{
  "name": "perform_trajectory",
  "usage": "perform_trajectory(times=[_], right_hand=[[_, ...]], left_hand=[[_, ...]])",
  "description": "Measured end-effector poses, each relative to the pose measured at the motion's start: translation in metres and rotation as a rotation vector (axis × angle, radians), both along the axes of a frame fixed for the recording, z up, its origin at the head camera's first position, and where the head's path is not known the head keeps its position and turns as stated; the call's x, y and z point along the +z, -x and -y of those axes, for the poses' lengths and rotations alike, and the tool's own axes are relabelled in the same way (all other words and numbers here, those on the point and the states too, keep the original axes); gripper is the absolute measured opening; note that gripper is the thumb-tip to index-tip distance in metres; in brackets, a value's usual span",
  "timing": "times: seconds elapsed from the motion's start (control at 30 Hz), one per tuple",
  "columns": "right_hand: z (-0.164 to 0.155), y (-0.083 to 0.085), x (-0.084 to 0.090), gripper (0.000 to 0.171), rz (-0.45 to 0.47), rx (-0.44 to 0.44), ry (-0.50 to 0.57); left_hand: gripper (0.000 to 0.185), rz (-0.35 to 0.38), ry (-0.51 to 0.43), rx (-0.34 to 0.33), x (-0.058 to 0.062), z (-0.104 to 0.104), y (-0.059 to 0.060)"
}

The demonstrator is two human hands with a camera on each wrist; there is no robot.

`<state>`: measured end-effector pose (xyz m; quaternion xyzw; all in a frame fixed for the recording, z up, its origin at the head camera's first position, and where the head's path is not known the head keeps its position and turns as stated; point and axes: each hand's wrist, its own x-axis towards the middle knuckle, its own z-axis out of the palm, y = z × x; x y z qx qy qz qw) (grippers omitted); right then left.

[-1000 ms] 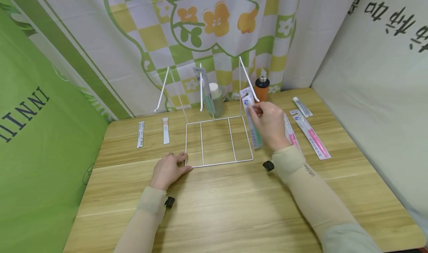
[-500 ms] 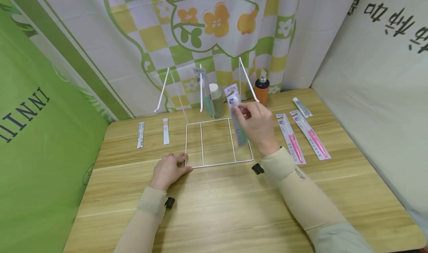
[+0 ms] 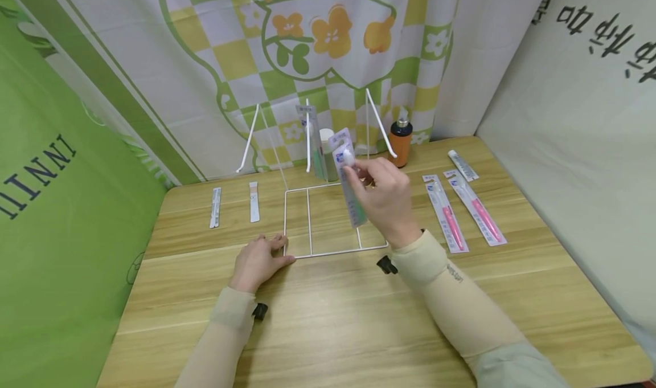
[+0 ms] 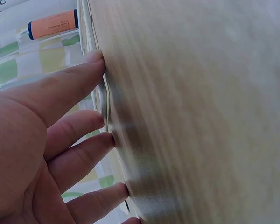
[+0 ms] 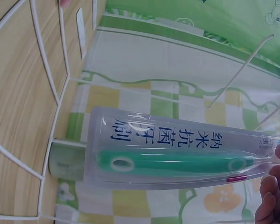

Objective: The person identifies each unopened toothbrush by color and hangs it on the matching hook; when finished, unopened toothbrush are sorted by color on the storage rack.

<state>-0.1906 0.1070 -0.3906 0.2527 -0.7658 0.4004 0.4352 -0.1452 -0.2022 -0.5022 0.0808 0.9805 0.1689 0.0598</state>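
1. Head view: a white wire rack stands at the table's centre with three hooks. The middle hook already carries one packaged toothbrush; the hooks at 11 and 1 o'clock look bare. Two pink packaged toothbrushes lie at 3 o'clock of the rack and two slim packs at 9 o'clock, so by my reading most of the hanging is not yet done. The right hand holds a green packaged toothbrush upright above the rack's base, thumb and fingers pinching it near its upper end. The left hand lies flat at the rack's 7 o'clock corner, fingers straight, gripping nothing.

2. Left wrist view: the straight fingers press on the wooden table, their tips touching the rack's white wire; nothing is enclosed.

3. Right wrist view: the green toothbrush pack fills the frame, clear of the rack base at 9 o'clock, with fingertips curled on its end at 4 o'clock.
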Motion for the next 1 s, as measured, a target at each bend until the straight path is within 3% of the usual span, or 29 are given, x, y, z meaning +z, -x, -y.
perform_trajectory(times=[0.43,0.8,1.0], right_hand=[[0.012,-0.022,0.012,0.016,-0.069,0.082,-0.015],[0.021,-0.035,0.017,0.015,-0.185,0.086,-0.020],[0.026,-0.039,0.015,0.015,-0.188,0.092,0.003]], left_hand=[[0.064,0.001,-0.005,0.007,0.000,0.000,-0.001],[0.064,-0.011,-0.001,0.003,-0.001,0.000,0.000],[0.064,-0.013,-0.002,-0.005,0.000,0.000,0.001]])
